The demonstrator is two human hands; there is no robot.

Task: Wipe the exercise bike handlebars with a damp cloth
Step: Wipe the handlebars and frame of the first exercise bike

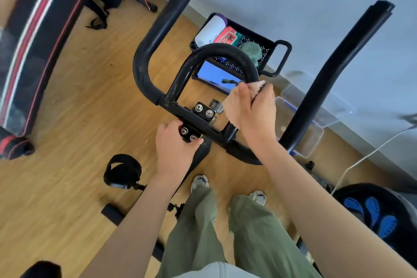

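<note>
**Inspector:** Hazards from this position, largest item first?

**Me:** The handlebars (144, 56) as a whole. In my judgement the two long outer arms (338, 70) could get skipped, since my cloth sits only on the inner loop (221, 48). Next, the clamp bracket (189, 135), which my left hand (173, 146) grips with curled fingers. Moisture running down could settle round its bolts (184, 130). Last, the cloth (261, 84): little of it shows past my right hand (250, 108), so it could bunch up and leave my bare palm rubbing the bar.

**Inspector:** Condition and position of the items?

**Me:** Handlebars black and matte, with pale scuffs or dust at the left bend and on the loop's left leg. Cloth pale and nubby, wrapped on the loop's right side, with my right hand closed round it and the bar. Dampness I cannot tell
</note>
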